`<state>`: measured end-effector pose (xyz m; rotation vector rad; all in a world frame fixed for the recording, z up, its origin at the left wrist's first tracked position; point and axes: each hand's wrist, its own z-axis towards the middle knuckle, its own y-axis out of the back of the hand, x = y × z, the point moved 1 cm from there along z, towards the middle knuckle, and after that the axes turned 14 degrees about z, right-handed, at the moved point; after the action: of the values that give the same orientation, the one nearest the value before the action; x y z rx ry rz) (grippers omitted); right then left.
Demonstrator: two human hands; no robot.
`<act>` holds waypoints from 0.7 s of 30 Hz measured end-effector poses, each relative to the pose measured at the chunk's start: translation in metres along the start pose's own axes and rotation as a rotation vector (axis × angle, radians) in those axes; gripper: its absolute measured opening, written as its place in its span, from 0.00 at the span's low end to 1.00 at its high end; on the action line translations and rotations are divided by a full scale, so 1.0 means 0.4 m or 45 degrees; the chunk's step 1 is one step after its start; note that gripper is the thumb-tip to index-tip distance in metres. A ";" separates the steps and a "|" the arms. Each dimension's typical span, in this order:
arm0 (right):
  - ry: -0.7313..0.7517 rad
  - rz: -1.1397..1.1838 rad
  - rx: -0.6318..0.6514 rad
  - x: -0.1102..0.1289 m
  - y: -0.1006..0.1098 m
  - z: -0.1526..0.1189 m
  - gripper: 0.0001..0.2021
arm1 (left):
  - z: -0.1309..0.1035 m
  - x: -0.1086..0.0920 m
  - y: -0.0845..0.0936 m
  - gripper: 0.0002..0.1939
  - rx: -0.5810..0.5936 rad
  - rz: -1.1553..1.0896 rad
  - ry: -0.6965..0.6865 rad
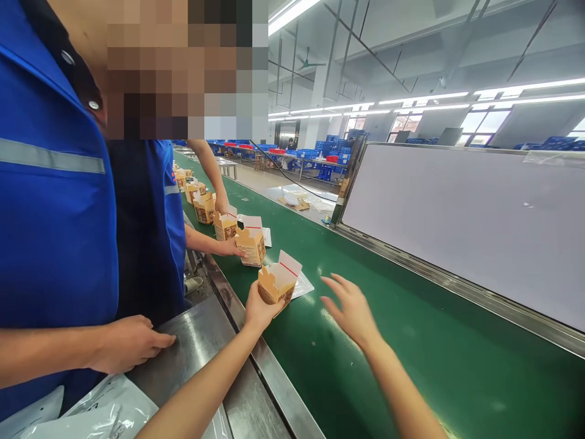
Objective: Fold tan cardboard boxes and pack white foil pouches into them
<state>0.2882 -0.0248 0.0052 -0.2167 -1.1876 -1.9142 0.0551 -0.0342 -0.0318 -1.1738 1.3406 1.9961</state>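
L hand (259, 312): grasping the box, thumb on near side; other fingers mostly hidden
Box (275, 294): yellow-brown print, approx. upright over near edge of belt (388, 378); notched flap up on L, white flap w/ red line up on R; can't tell if base touches belt
R hand (351, 308): released, nothing in it; fingers spread, above belt, R of box & apart from it
Pouch (303, 286): flat, white/silvery, on belt just behind box; partly hidden by it
2nd box (251, 247): next along belt, flaps up; co-worker's hand (231, 247) on its L side
3rd box (225, 228): just beyond 2nd; another hand at its top, partly hidden, can't tell if gripping
Other boxes (203, 208): in a row farther up belt, same print, flaps up; too small to count
Near co-worker: at L, blue vest (55, 238) w/ grey stripe, dark top; near hand (130, 344) over bench (194, 332), index finger out
Bench: bare steel, alongside belt; silvery packs (103, 411) at lower L, partly cut off by frame
Panel (457, 225): white, metal-framed, along far side of belt
Background: blue crates (331, 148) & a few red ones on tables; ceiling fan (308, 61), strip lights (425, 98), windows at R
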 end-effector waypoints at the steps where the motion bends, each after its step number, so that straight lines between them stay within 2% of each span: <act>1: -0.024 -0.014 0.106 -0.013 -0.063 0.039 0.20 | -0.014 -0.003 0.004 0.32 -0.002 0.003 -0.044; 3: -0.083 -0.029 0.276 -0.033 -0.177 0.098 0.26 | -0.048 -0.010 0.025 0.32 -0.002 0.030 -0.187; 5: -0.126 -0.011 0.379 -0.044 -0.255 0.131 0.24 | -0.083 -0.019 0.054 0.33 -0.008 0.071 -0.388; 7: -0.163 0.046 0.390 -0.049 -0.289 0.145 0.20 | -0.110 -0.028 0.077 0.34 -0.013 0.092 -0.572; 9: -0.214 0.139 0.315 -0.052 -0.282 0.149 0.17 | -0.128 -0.034 0.087 0.34 0.000 0.083 -0.634; 12: -0.351 0.306 0.047 -0.054 -0.205 0.140 0.17 | -0.141 -0.033 0.075 0.34 0.055 0.021 -0.457; 15: -0.417 0.504 -0.248 -0.029 -0.057 0.099 0.20 | -0.150 -0.026 0.047 0.34 0.150 -0.137 -0.155; 17: -0.360 0.651 -0.361 0.012 0.058 0.052 0.19 | -0.159 -0.027 0.031 0.35 0.201 -0.157 -0.091; 19: -0.211 0.761 -0.337 0.071 0.158 -0.002 0.16 | -0.172 -0.034 0.021 0.35 0.218 -0.088 -0.138; 21: 0.001 0.690 -0.188 0.134 0.216 -0.051 0.08 | -0.186 -0.043 0.017 0.34 0.206 -0.008 -0.218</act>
<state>0.3239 -0.0877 0.0794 -0.5571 -0.8720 -1.5176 0.0887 -0.1030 -0.0258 -0.9122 1.3795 1.8966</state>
